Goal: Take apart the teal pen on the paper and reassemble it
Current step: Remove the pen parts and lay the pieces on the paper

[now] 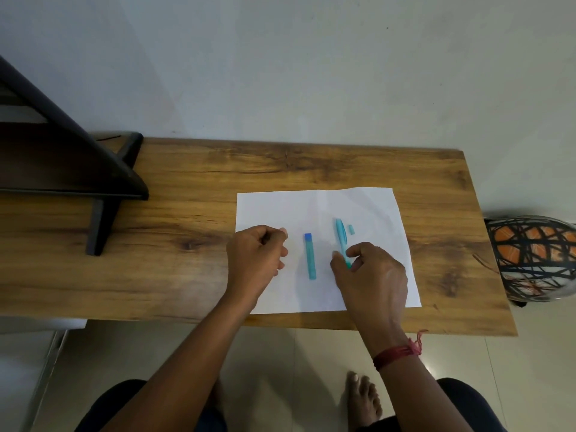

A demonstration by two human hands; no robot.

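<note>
While a teal tube (310,256) with a blue end and a small bit (351,229) lie loose on the paper (374,207), the right hand (374,282) pinches the clipped part (340,235); the left hand (255,258) is curled, contents unclear.

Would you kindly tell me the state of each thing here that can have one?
clipped pen section: detached, near end pinched by the right hand.
blue-tipped tube: detached, lying loose on the paper.
small teal piece: detached, loose on the paper.
left hand: fingers curled, contents unclear.
paper: flat on the table.
</note>
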